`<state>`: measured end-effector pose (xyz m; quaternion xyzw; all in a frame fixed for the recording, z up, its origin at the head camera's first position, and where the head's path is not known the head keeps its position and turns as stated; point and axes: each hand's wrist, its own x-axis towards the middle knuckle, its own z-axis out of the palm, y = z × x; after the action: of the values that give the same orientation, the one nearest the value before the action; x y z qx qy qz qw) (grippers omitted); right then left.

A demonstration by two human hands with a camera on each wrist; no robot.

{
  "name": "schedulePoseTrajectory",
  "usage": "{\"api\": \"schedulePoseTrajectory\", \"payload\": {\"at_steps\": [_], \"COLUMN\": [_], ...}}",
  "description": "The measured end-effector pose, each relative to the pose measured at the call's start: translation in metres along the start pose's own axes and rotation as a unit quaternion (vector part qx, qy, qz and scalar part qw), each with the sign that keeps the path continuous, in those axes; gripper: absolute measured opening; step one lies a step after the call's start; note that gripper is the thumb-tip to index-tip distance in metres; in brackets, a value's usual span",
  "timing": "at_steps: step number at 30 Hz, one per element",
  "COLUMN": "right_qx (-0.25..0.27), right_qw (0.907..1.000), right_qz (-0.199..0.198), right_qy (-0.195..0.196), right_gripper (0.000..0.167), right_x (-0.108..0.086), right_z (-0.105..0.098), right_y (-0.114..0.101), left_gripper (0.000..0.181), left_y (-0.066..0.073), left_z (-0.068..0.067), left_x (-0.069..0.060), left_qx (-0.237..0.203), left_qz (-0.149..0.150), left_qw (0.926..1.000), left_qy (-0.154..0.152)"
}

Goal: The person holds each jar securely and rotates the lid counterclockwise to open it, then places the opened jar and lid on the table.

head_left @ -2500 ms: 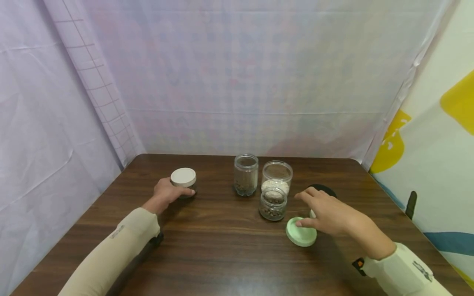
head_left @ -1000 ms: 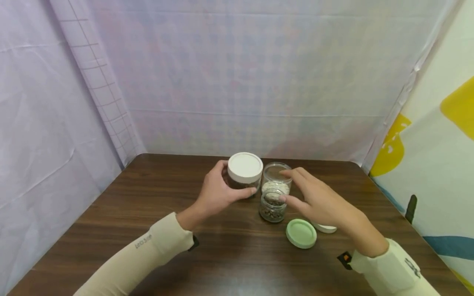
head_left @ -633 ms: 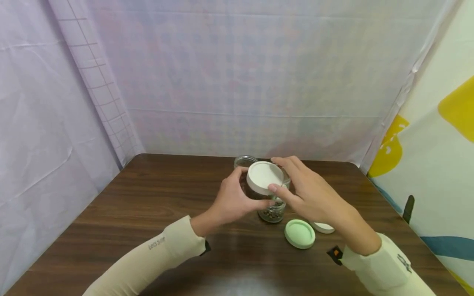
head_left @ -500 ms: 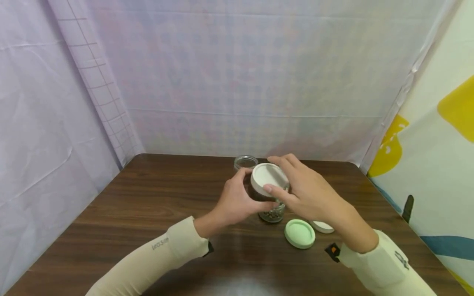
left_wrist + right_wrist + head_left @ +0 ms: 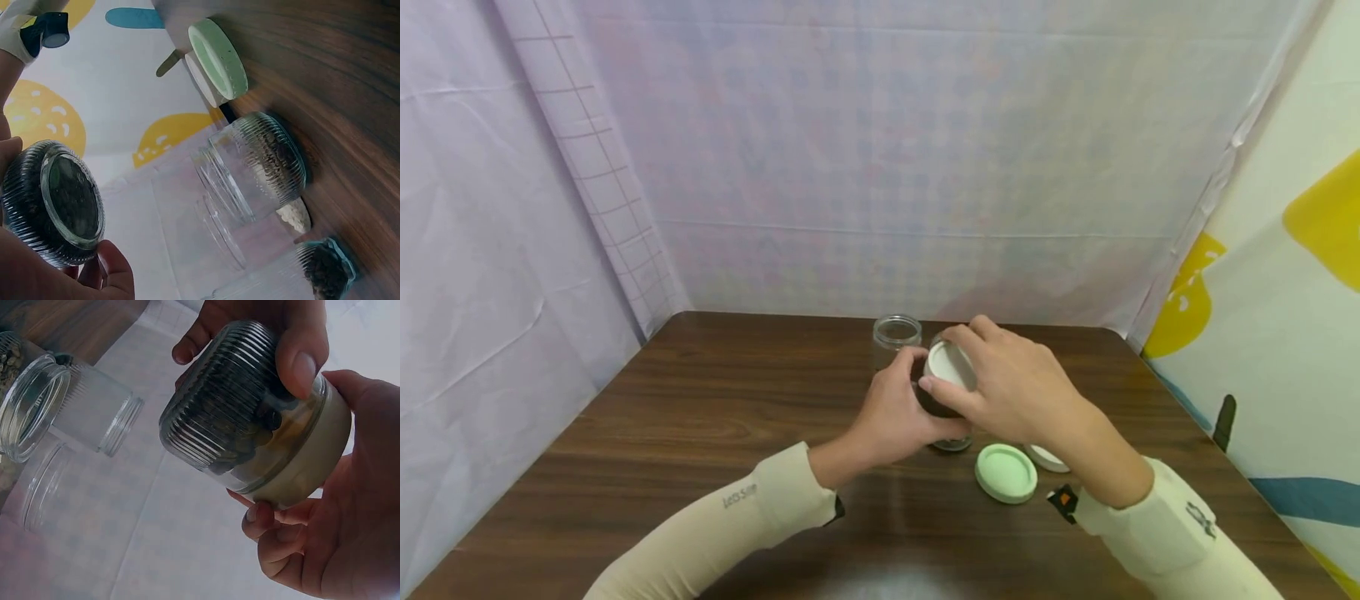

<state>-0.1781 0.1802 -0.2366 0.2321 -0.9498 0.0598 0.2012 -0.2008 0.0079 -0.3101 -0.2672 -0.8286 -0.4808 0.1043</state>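
Observation:
In the head view, my left hand grips a squat ribbed glass jar in the air; the right wrist view shows dark contents inside it. My right hand curls its fingers and thumb around the rim of the white lid, which sits on the jar. The jar is tilted, and its round base faces the left wrist camera. Below and behind the hands stand open glass jars: a tall one and a small one with dark bits. A wider jar is mostly hidden by my hands.
A green lid lies on the dark wooden table, right of centre. Beside it is a white lid, partly covered by my right forearm. Pale cloth hangs behind the table.
My left hand has carried the lidded jar from the table's left side to the middle and lifted it. My right hand has moved left and taken hold of the lid; the jar tilts more.

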Motion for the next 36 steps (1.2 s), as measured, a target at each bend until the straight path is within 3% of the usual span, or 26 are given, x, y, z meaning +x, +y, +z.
{"api": "schedulePoseTrajectory", "payload": {"at_steps": [10, 18, 25, 36], "right_qx": [-0.008, -0.008, 0.013, 0.068], "right_qw": [0.9996, 0.9985, 0.9947, 0.9825], "right_qz": [-0.028, -0.054, -0.098, -0.154], "right_qy": [0.002, -0.008, -0.030, -0.081], "right_gripper": [0.057, 0.056, 0.049, 0.063], "right_x": [-0.001, -0.002, -0.003, -0.005], "right_z": [0.002, 0.005, 0.002, -0.013], "right_y": [0.003, 0.007, 0.012, 0.018], "left_gripper": [0.062, 0.062, 0.058, 0.068], "left_y": [-0.004, -0.009, -0.011, -0.015], "left_z": [0.001, 0.002, 0.003, 0.002], "left_x": [0.001, 0.001, 0.002, -0.001], "left_qx": [0.000, -0.011, -0.039, -0.053], "left_qz": [0.025, 0.031, 0.044, 0.030], "left_qw": [0.9997, 0.9994, 0.9972, 0.9956], "left_qy": [-0.003, -0.014, -0.046, -0.070]}}
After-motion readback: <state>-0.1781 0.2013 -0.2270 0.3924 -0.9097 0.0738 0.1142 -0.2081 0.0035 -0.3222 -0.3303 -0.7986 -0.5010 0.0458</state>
